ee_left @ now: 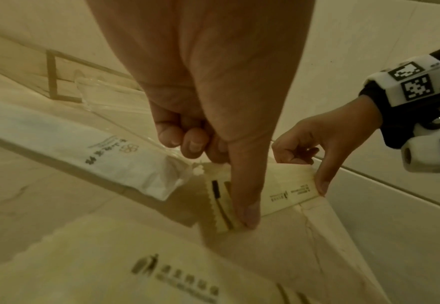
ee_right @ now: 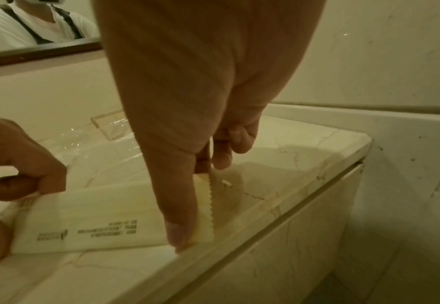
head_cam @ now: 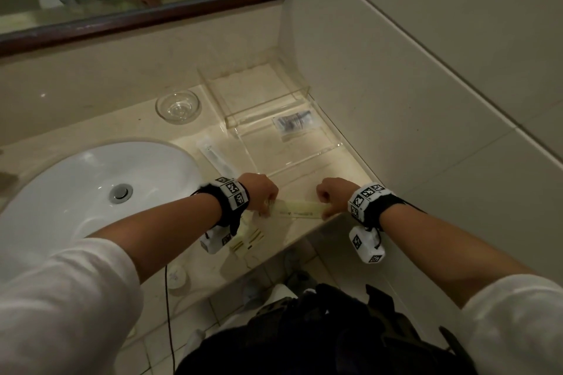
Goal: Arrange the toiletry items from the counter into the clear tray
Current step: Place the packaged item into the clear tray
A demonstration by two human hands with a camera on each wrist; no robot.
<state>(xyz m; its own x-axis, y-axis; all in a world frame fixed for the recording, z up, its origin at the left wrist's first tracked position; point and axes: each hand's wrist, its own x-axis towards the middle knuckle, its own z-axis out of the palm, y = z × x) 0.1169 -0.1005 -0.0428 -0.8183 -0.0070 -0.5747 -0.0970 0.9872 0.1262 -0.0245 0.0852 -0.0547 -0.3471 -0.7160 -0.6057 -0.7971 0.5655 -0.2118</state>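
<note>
**Operator:** From the head view, my left hand (head_cam: 259, 192) and right hand (head_cam: 330, 193) each pinch one end of a long cream sachet (head_cam: 294, 209), which lies near the front edge of the counter (head_cam: 335, 167). The clear tray (head_cam: 307, 158) sits behind it towards the corner, with one dark-printed packet (head_cam: 293, 122) already inside. A white wrapped stick (head_cam: 214, 155) lies between the sink (head_cam: 91, 192) and the tray, more cream sachets (head_cam: 248, 240) lie under my left wrist, and a glass dish (head_cam: 178, 106) stands further back.

**Observer:** How firm is the grip?

**Operator:** The left wrist view shows my thumb (ee_left: 247, 205) pressed down on the serrated end, fingers curled behind it. The right hand (ee_left: 317, 148) pinches the far end by its edge. I'd lift both ends together, level, so the sachet doesn't buckle.

**Observer:** And the other side?

**Operator:** In the right wrist view my thumb (ee_right: 179, 216) pins the sachet (ee_right: 109, 216) just inside its zigzag edge, close to the counter's lip. The left hand (ee_right: 21, 164) holds the opposite end. I judge the safest course is to draw it away from the lip first, then carry it back over the tray's low front wall and lay it flat beside the packet, parallel, leaving room for the rest.
</note>
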